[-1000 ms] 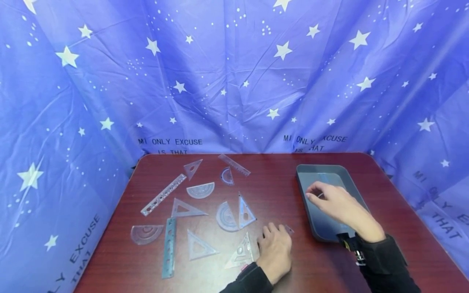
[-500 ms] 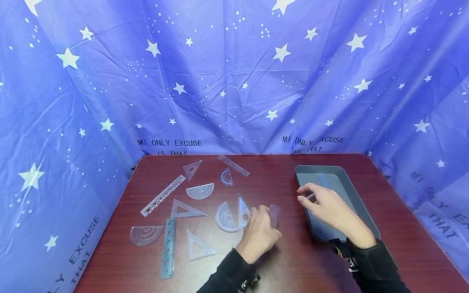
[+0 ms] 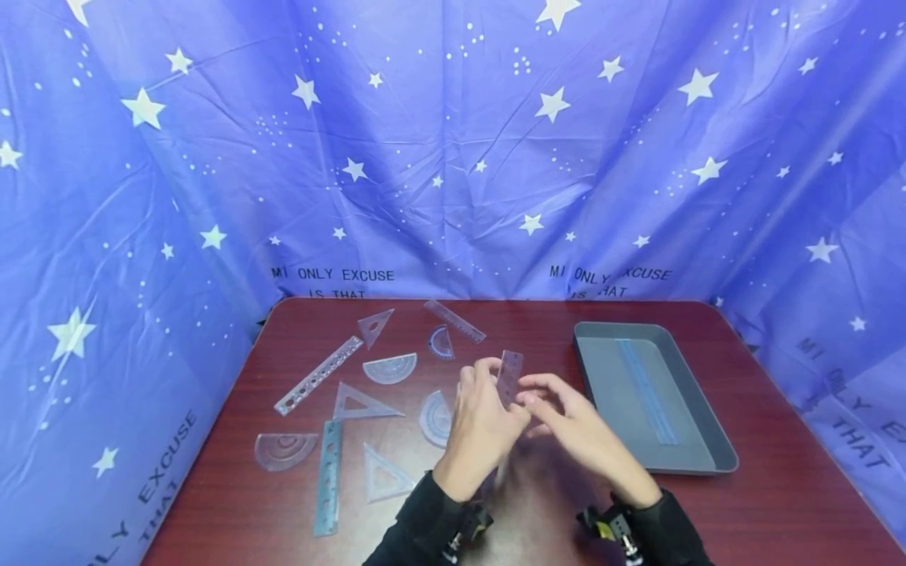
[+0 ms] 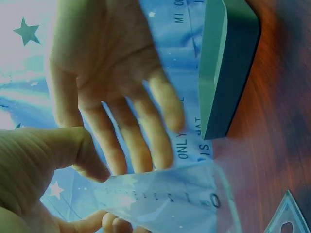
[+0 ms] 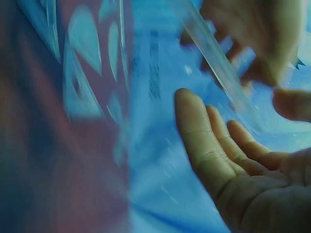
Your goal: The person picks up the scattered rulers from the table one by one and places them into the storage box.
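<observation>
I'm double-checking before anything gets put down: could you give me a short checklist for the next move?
1. Ruler secured: ok; the left hand pinches the clear ruler.
2. Right hand free: ok; the right hand has its fingers extended.
3. Right fingertips off the ruler: cannot tell; they overlap it in view.
4. Tray upright with room: ok; the gray tray shows bare floor.
5. Direct path to tray: probably not ok; the right hand is between.

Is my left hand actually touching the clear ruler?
Touching. The left wrist view shows the left hand pinching the clear ruler between thumb and fingers.
</observation>
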The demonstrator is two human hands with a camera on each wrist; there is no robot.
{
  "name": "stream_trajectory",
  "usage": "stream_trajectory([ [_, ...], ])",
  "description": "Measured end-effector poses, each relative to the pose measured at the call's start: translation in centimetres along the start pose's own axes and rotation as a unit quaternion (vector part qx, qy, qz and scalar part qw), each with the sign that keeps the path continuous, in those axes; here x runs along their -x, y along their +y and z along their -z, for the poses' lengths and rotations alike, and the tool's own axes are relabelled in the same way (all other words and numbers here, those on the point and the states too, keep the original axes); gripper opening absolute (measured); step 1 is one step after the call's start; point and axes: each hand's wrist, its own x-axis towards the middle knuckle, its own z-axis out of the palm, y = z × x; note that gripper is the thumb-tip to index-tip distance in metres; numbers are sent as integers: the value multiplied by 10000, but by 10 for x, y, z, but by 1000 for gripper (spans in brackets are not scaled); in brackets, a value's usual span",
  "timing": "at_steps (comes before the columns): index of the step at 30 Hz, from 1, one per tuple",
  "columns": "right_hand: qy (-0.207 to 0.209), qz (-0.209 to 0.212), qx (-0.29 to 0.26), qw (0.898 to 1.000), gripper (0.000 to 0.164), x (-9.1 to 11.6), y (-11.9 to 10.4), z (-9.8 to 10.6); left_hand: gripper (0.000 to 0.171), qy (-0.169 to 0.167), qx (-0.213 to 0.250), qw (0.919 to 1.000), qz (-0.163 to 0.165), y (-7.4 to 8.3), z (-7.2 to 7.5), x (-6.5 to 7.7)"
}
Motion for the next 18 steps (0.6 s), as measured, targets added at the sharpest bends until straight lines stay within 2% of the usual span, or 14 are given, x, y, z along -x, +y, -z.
stream_trajectory([
  [3,-359,-133,-978,9945,50,2,7,-11,60,117,143,9998,35,0,1,-1],
  [6,-457,-282,-1567,9862,54,3,9,-18,61,216,91,9997,33,-1,0,1],
  [9,-303,-522,-1759,9826,48,1,10,-22,61,325,-95,9994,-60,-2,-2,4],
  [14,312,-996,-1893,9764,25,-5,15,-27,60,385,-438,9973,-444,-2,-7,9],
  [18,555,-1057,-1860,9753,14,-8,21,-25,61,320,-673,9944,-753,-3,-9,11],
])
